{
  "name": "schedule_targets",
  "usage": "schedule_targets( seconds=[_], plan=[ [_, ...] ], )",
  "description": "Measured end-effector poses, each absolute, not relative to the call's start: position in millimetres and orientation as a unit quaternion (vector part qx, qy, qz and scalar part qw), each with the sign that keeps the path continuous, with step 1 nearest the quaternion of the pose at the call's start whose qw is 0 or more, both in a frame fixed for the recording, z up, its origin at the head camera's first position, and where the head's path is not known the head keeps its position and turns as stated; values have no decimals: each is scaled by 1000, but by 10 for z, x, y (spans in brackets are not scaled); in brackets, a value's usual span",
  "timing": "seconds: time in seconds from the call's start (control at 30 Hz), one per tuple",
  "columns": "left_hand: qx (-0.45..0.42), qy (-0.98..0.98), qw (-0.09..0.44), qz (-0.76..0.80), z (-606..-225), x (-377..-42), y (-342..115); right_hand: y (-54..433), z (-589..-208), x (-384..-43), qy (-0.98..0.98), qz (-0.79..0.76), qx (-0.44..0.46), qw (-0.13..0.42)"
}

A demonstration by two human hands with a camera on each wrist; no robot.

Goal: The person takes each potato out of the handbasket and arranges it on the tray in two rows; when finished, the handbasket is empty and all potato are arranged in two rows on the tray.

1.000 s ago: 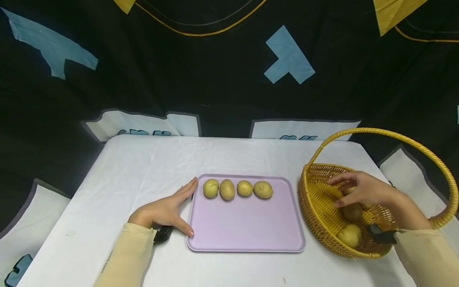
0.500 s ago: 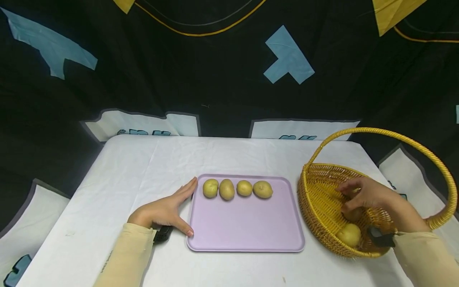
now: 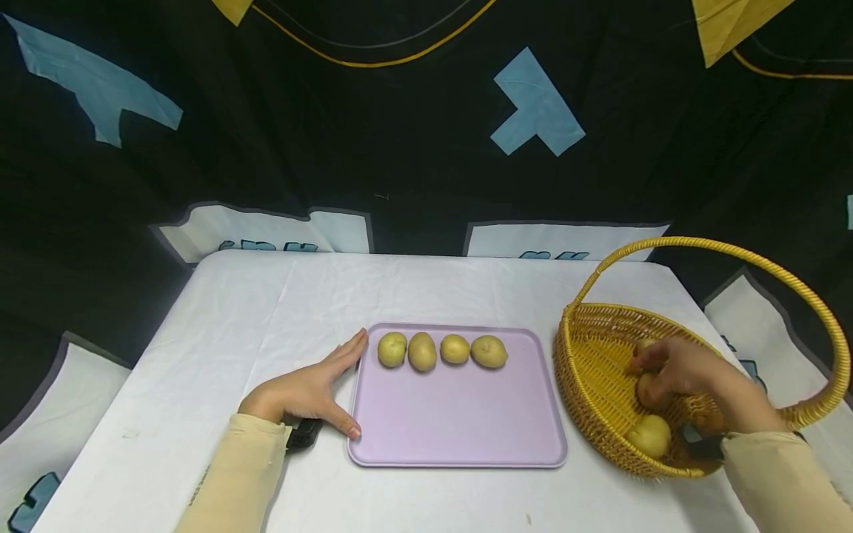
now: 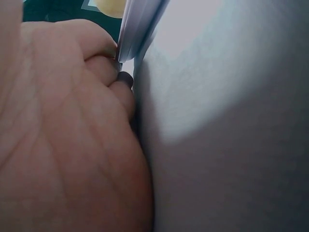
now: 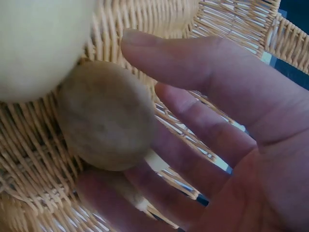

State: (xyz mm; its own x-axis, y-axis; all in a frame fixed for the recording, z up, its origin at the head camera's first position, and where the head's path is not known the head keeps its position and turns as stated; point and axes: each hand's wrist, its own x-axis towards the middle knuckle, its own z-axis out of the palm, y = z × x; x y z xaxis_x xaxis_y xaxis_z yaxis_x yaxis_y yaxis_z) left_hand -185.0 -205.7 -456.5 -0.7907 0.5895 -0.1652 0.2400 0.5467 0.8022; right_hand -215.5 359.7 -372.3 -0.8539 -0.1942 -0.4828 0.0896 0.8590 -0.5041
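Lying just beside right fingers [image 5: 189, 157]: potato [image 5: 107, 116], in basket [image 5: 145, 14].

Four potatoes [image 3: 423, 352] on tray [image 3: 460, 422], left of basket [image 3: 600, 370]

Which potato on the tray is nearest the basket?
The rightmost potato in the tray's row; the other three lie farther left, toward the left hand.

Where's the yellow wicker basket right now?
In the head view, the yellow wicker basket stands on the right side of the white table, just right of the lilac tray, with the right hand inside it.
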Motion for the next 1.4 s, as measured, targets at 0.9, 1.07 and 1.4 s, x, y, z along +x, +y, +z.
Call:
schedule_targets(
  seconds=[0.9,1.07,1.4],
  plan=[
    [244,853,213,410,-4546,-1842,-2051,3588,-3810,-2128,941,-233,-77,233],
    [244,853,212,409,-4538,-1842,-2048,3578,-3787,-2114,940,-252,-78,217],
    [241,851,214,415,-4526,-1836,-2040,3515,-3671,-2093,942,-261,-77,196]
  ],
)
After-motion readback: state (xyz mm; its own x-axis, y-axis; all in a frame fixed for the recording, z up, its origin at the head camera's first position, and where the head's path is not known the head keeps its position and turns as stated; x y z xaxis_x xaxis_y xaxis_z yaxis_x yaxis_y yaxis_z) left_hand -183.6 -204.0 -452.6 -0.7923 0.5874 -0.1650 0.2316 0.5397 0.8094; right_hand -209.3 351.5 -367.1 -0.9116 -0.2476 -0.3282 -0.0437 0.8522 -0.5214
